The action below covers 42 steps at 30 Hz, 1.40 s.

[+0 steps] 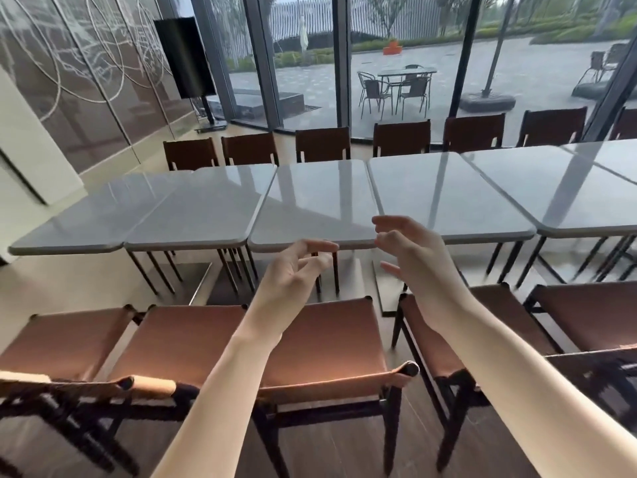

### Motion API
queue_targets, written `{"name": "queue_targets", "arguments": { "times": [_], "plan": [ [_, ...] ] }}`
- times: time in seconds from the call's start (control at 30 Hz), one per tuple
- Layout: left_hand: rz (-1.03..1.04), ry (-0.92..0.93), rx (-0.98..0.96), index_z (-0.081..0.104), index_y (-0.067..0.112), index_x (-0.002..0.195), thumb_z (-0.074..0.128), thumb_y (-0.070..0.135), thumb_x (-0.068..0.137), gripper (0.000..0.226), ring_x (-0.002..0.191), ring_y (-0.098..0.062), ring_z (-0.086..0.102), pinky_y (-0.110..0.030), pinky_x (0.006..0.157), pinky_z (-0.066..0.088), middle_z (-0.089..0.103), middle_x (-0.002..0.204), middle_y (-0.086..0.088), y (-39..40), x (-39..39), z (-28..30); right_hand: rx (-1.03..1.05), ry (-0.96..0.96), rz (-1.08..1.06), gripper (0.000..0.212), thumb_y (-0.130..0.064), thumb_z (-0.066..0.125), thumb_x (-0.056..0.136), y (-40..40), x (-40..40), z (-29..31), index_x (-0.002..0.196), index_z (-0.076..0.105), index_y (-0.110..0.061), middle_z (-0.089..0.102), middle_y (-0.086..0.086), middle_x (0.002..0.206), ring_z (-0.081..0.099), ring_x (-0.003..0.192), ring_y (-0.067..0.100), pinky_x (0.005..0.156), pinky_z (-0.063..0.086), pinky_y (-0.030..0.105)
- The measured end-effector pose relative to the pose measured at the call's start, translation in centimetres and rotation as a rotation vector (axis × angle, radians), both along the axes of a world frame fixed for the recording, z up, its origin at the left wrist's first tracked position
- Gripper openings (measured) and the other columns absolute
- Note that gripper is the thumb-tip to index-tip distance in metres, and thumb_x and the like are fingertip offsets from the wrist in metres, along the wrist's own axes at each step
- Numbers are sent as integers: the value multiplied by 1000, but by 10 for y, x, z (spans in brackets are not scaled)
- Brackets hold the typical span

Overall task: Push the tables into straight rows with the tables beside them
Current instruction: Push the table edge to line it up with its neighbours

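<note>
- Both bare arms reach out over a tan leather chair (324,339) toward the row of grey tables.
- The left hand (293,270) hangs just short of the near edge of the middle table (317,198), fingers loosely curled, holding nothing; whether the fingertips brush the edge is hard to say.
- The right hand (410,257) sits beside it at that table's near right corner, fingers spread and relaxed, nothing in its grasp.
- The middle table stands edge to edge with the table on its left (203,205) and the table on its right (444,191); its near edge sits a touch closer to the camera than the right neighbour's.
- More grey tops run on at both ends of the row.
- Dark brown chairs (324,144) line the far side, with matching tan seats along the near side.
- Behind them, tall glass panes (406,63) show a wet paved yard with an outdoor table set (400,84).
- A dark screen on a stand (184,56) stands at the left wall.
</note>
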<state>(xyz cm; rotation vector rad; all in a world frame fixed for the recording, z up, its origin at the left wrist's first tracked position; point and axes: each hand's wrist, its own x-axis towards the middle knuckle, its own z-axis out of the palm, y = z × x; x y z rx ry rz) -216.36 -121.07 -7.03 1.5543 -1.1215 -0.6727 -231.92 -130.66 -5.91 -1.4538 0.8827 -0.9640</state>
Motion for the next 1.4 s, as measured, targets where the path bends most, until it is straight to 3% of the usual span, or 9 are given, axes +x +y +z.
{"name": "queue_targets", "arguments": {
  "times": [0.13, 0.27, 0.37, 0.57, 0.67, 0.87, 1.0, 1.17, 1.4],
  "plan": [
    [24, -48, -27, 71, 38, 112, 57, 38, 97, 21, 99, -11, 61, -36, 96, 47, 70, 104, 13, -3, 8, 12, -29, 4, 36, 27, -15, 55, 100, -5, 7, 14, 117, 71, -30, 68, -16, 114, 61, 116, 6, 111, 46, 45],
    [94, -105, -111, 69, 34, 108, 54, 23, 103, 19, 104, 5, 65, -34, 107, 49, 70, 104, 30, -27, 27, 33, -91, -25, 66, 26, -14, 55, 100, -31, 23, 36, 108, 71, -33, 68, -18, 108, 62, 108, 4, 107, 50, 46],
    [123, -97, -172, 71, 36, 105, 55, 34, 100, 17, 91, -15, 65, -35, 97, 50, 73, 102, 18, -52, 38, 43, -112, 0, 55, 25, -14, 55, 100, -51, 28, 49, 108, 73, -30, 69, -15, 107, 64, 108, 11, 104, 52, 47],
    [83, -104, -203, 69, 36, 106, 53, 26, 104, 19, 91, -14, 63, -34, 95, 49, 70, 92, 37, -94, 31, 50, -157, 42, 36, 25, -16, 55, 100, -82, 20, 65, 108, 73, -31, 71, -7, 116, 63, 110, 9, 104, 51, 41],
    [55, -99, -182, 68, 38, 104, 52, 24, 104, 21, 103, 5, 64, -33, 104, 48, 67, 100, 35, -95, 22, 46, -145, 36, 29, 25, -14, 54, 100, -80, 13, 63, 104, 71, -32, 70, -7, 117, 62, 112, 11, 101, 53, 38],
    [35, -52, -131, 70, 35, 106, 54, 24, 103, 20, 104, 13, 63, -37, 109, 47, 69, 101, 38, -59, 10, 26, -66, 25, 8, 27, -14, 52, 100, -49, -4, 37, 105, 73, -31, 70, -8, 114, 63, 112, 11, 103, 53, 43],
    [32, 4, -67, 73, 39, 106, 57, 37, 94, 20, 100, -7, 65, -39, 100, 51, 74, 108, 18, -16, -6, -1, -19, 26, 12, 28, -14, 54, 99, -12, -19, 2, 107, 74, -32, 71, -11, 114, 63, 116, 8, 102, 52, 39],
    [3, -14, 41, 73, 37, 107, 56, 35, 99, 19, 110, 10, 61, -41, 112, 42, 72, 112, 23, 48, -17, -36, 53, 26, 12, 29, -17, 54, 100, 35, -21, -41, 100, 73, -38, 73, -16, 107, 64, 112, 7, 106, 50, 46],
    [58, -42, 87, 73, 36, 107, 57, 30, 102, 19, 108, 18, 57, -32, 109, 42, 71, 115, 20, 75, 8, -47, 49, 42, 53, 27, -18, 54, 98, 60, 2, -56, 109, 74, -32, 70, -16, 115, 60, 120, 6, 110, 47, 48]
  ]
}}
